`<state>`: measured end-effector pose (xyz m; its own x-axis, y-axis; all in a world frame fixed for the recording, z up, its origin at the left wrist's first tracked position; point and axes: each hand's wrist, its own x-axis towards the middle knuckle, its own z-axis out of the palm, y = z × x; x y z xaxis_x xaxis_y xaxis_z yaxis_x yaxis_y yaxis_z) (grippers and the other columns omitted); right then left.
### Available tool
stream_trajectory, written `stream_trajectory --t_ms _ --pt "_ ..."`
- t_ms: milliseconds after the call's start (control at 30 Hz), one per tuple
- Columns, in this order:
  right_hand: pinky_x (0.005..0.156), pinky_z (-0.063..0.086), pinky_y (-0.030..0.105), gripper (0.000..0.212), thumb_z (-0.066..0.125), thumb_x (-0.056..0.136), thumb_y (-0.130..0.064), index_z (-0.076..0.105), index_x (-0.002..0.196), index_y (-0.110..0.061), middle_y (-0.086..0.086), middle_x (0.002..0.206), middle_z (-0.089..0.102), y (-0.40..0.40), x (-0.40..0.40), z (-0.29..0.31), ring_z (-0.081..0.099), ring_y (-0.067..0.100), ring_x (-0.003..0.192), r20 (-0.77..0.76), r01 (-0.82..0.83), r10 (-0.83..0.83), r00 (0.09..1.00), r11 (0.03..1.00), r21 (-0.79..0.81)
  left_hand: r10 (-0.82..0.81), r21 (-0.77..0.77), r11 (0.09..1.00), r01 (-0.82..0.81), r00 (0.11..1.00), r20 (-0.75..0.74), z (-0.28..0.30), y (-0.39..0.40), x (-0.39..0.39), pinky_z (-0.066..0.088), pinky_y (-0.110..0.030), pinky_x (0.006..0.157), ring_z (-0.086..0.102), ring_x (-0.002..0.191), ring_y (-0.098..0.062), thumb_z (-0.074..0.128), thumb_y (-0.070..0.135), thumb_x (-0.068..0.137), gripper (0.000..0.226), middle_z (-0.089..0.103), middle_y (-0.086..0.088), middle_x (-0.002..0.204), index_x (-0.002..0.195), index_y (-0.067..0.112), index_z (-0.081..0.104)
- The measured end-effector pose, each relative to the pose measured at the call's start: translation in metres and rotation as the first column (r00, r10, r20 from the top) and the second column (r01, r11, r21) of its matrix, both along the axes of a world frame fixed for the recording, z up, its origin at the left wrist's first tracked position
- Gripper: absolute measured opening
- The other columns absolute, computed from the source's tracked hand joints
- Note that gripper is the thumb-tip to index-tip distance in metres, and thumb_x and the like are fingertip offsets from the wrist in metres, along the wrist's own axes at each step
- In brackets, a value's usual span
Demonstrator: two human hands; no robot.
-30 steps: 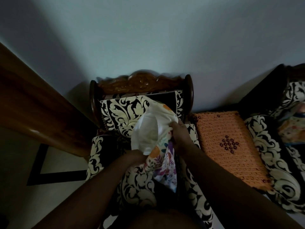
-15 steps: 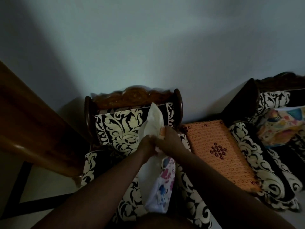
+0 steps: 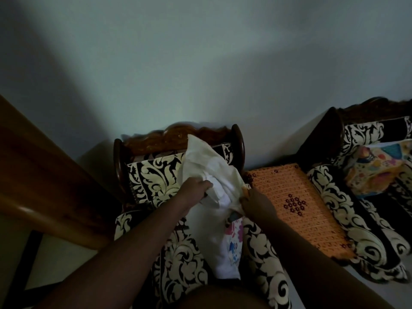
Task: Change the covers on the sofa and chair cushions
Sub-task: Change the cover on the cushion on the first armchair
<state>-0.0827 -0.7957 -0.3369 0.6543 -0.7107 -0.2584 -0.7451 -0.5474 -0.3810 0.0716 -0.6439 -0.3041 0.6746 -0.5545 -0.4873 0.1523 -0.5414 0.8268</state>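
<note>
Two hands work at the middle of the frame, under a pale wall (image 3: 200, 63) that fills the whole upper half. A broad wooden rail (image 3: 44, 175) slants across the left side. Below centre stands the chair (image 3: 178, 139), its carved wooden back against the wall and its black-and-cream patterned cushions running down to the lower edge. At the right edge is the sofa (image 3: 334, 208) in the same pattern, with a colourful printed cushion (image 3: 379, 172) resting on its seat. Between chair and sofa lies an orange woven mat (image 3: 301, 208) with a small dark flower motif.

Over the chair seat, the white cushion (image 3: 209, 166) stands tilted, its upper end reaching the chair's wooden back. Its lower part sits inside the floral cover (image 3: 231, 244), which hangs down to the seat; the cover shows mostly its white inner side, with pink and blue print at its right edge. The left hand (image 3: 194, 190) is closed on the white fabric at the cushion's middle. The right hand (image 3: 256, 204) pinches the cover's edge at the cushion's right side.
</note>
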Motion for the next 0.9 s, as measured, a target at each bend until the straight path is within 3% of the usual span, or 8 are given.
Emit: stream_trajectory --t_ms 100,300,400,500,667,767,800,900 --pt "0.076 0.047 0.032 0.026 0.054 0.098 -0.028 0.052 0.119 -0.014 0.009 0.117 0.062 0.000 0.003 -0.006 0.056 0.020 0.092 -0.011 0.027 -0.027 1.000 1.000 -0.014 -0.014 -0.061 0.998 0.015 1.000 0.008 0.002 -0.003 -0.006 0.040 -0.018 0.047 0.054 0.059 -0.016 0.066 0.024 0.095 0.026 0.056 -0.006 0.067 0.081 0.002 0.066" --pt "0.073 0.049 0.032 0.027 0.061 0.095 -0.047 0.059 0.107 -0.023 -0.006 0.095 0.061 0.006 0.055 0.040 0.058 0.011 0.086 0.422 -0.034 0.046 0.905 0.999 -0.037 0.031 -0.050 0.998 -0.028 0.997 0.068 -0.001 -0.003 -0.008 0.045 -0.030 0.065 0.065 0.084 -0.033 0.058 0.028 0.099 0.033 0.068 -0.020 0.087 0.098 -0.002 0.071" --pt "0.069 0.046 0.031 0.056 0.043 0.101 -0.060 0.067 0.100 -0.010 0.006 0.090 0.067 0.016 0.081 0.062 0.063 0.020 0.080 0.202 -0.191 0.155 0.967 0.966 0.176 -0.044 -0.003 0.999 0.045 0.990 0.130 0.002 -0.006 -0.014 0.051 -0.034 0.078 0.066 0.098 -0.041 0.055 0.023 0.101 0.030 0.070 -0.023 0.103 0.113 0.000 0.070" --pt "0.065 0.043 0.031 0.065 0.037 0.100 -0.065 0.064 0.082 -0.009 0.009 0.080 0.066 0.018 0.090 0.057 0.063 0.022 0.076 0.032 -0.219 0.217 0.976 0.958 0.184 -0.061 -0.012 0.998 0.064 0.987 0.152 0.002 -0.005 -0.026 0.058 -0.049 0.087 0.068 0.097 -0.044 0.056 0.023 0.099 0.028 0.072 -0.025 0.100 0.098 0.000 0.071" --pt "0.097 0.047 0.037 0.083 0.045 0.089 -0.077 0.064 0.121 -0.003 0.017 0.117 0.068 0.011 0.093 0.034 0.062 0.030 0.110 -0.193 -0.188 0.220 0.956 0.967 0.173 -0.242 0.049 0.970 0.237 0.938 0.250 0.003 0.002 -0.050 0.054 -0.043 0.081 0.067 0.089 -0.035 0.055 0.028 0.101 0.031 0.071 -0.019 0.093 0.094 0.002 0.069" --pt "0.086 0.044 0.031 0.069 0.056 0.091 -0.066 0.063 0.118 -0.003 0.013 0.114 0.068 0.010 0.085 0.022 0.062 0.027 0.107 -0.250 -0.195 0.239 0.938 0.963 0.188 -0.340 0.068 0.940 0.333 0.918 0.204 -0.018 0.004 -0.058 0.050 -0.030 0.074 0.062 0.075 -0.012 0.053 0.039 0.103 0.026 0.064 0.002 0.080 0.098 0.018 0.067" --pt "0.082 0.042 0.030 0.058 0.057 0.095 -0.056 0.063 0.118 -0.003 0.014 0.114 0.068 0.010 0.081 0.020 0.063 0.027 0.106 -0.248 -0.232 0.272 0.930 0.956 0.179 -0.426 0.061 0.901 0.430 0.903 -0.059 -0.018 0.014 -0.047 0.049 -0.020 0.074 0.056 0.071 -0.001 0.051 0.045 0.102 0.020 0.059 0.012 0.076 0.110 0.031 0.064" --pt "0.072 0.040 0.028 0.030 0.055 0.100 -0.032 0.066 0.107 -0.005 0.013 0.106 0.066 0.009 0.070 0.017 0.061 0.027 0.099 -0.126 -0.315 0.332 0.935 0.939 0.141 -0.501 0.217 0.837 0.503 0.863 -0.067 0.000 0.015 -0.043 0.042 -0.006 0.070 0.057 0.073 0.003 0.037 0.054 0.106 0.033 0.062 0.018 0.083 0.138 0.048 0.044"
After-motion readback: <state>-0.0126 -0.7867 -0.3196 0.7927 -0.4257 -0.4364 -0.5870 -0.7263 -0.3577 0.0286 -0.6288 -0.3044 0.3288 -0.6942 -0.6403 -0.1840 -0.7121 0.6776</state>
